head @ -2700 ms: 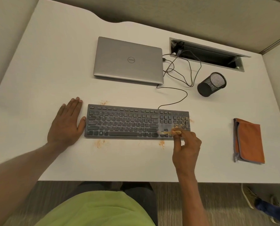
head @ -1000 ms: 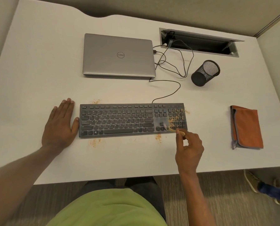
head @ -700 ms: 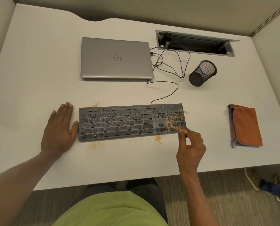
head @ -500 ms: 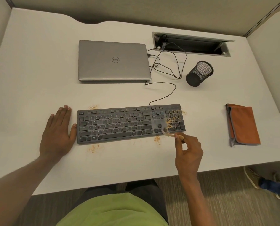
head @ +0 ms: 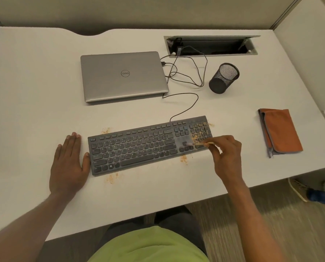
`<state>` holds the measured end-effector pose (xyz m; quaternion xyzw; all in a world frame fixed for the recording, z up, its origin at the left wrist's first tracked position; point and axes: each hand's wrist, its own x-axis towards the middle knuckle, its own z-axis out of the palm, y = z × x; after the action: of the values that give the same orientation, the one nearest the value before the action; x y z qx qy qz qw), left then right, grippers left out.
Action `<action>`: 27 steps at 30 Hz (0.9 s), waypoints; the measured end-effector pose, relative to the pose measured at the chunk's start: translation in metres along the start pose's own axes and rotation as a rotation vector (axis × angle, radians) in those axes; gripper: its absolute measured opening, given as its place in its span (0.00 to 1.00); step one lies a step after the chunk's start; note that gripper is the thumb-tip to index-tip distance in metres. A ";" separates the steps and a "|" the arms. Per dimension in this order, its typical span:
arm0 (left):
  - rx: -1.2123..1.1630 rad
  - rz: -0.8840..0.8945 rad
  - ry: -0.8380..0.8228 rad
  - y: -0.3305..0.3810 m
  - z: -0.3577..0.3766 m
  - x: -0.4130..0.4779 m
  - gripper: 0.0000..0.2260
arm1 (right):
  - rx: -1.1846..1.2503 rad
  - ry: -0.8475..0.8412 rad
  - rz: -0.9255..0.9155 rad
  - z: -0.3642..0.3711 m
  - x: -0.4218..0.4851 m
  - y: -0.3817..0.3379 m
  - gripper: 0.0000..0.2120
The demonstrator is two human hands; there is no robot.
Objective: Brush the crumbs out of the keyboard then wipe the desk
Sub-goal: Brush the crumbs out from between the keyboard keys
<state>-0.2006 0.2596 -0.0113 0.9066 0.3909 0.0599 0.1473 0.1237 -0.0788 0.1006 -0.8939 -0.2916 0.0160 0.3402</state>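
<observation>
A dark grey keyboard (head: 139,146) lies across the middle of the white desk (head: 35,82). Orange crumbs (head: 198,134) cover its number pad, and small piles lie on the desk in front of and behind it. My right hand (head: 227,157) pinches a small wooden-handled brush (head: 197,143), its pale bristles blurred over the keys at the number pad's near left corner. My left hand (head: 68,163) rests flat on the desk, thumb against the keyboard's left end. A folded orange cloth (head: 281,130) lies at the right.
A closed silver laptop (head: 123,76) sits behind the keyboard, with thin black cables (head: 188,76) running to an open cable tray (head: 210,46). A black mesh pen cup (head: 224,78) stands right of the laptop. Another person's shoes (head: 309,191) show beyond the desk's right front edge.
My right hand has kept sweeping the brush back and forth over the number pad area. My head has shifted, so the scene sits differently in view. My left hand stays flat.
</observation>
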 end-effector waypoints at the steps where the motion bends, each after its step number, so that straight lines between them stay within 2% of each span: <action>1: 0.001 -0.001 -0.004 0.000 0.000 0.000 0.32 | 0.006 0.014 -0.008 -0.002 0.001 0.001 0.11; 4: 0.000 -0.003 -0.016 0.000 -0.001 0.000 0.33 | 0.052 0.029 -0.045 -0.002 0.004 -0.003 0.09; 9: 0.001 -0.003 -0.014 0.000 -0.001 0.000 0.33 | 0.063 -0.079 -0.063 0.008 0.005 -0.007 0.11; 15: -0.006 -0.001 -0.008 0.001 -0.002 0.000 0.33 | -0.061 0.021 -0.035 -0.001 0.008 0.012 0.11; 23: 0.001 -0.011 -0.014 0.003 -0.003 0.000 0.32 | 0.048 -0.012 -0.061 0.006 0.008 -0.003 0.08; 27: 0.001 -0.012 -0.016 0.004 -0.003 0.000 0.32 | -0.005 0.071 -0.027 0.004 0.005 0.006 0.08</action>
<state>-0.1990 0.2577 -0.0070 0.9047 0.3952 0.0517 0.1504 0.1304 -0.0776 0.0945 -0.8909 -0.2911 -0.0212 0.3481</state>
